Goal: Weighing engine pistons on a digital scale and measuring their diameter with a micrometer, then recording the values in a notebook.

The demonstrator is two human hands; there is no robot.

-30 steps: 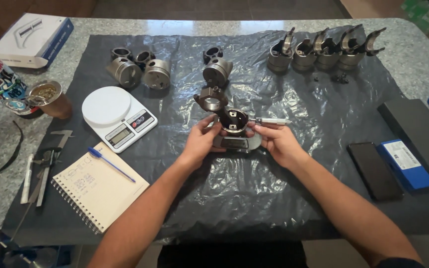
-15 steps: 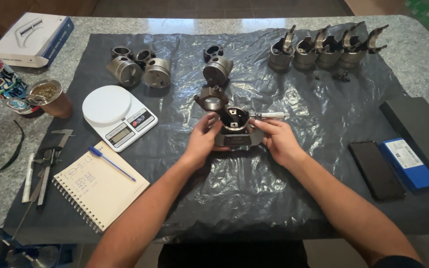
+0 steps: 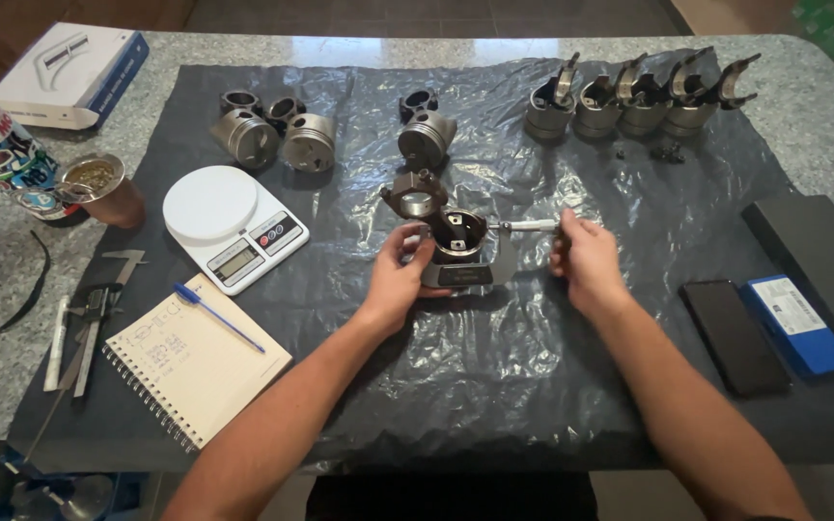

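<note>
While the left hand (image 3: 400, 275) cups the dark piston (image 3: 459, 232) at the centre of the frame, its fingers closed on the piston's left side, the right hand (image 3: 586, 262) has its grip pinched shut on the outer end of the micrometer (image 3: 531, 226) that spans the piston. Both rest over black plastic sheeting (image 3: 494, 386) on the surface, with a white scale (image 3: 234, 224) to the left, a spiral notebook (image 3: 195, 367) at lower left, and a row of pistons (image 3: 629, 96) at upper right.

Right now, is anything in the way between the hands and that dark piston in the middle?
Nothing visible. The left hand already touches the dark piston, and the right hand grips the end of the micrometer clamped across it. Another dark piston sits just behind, not between.
</note>
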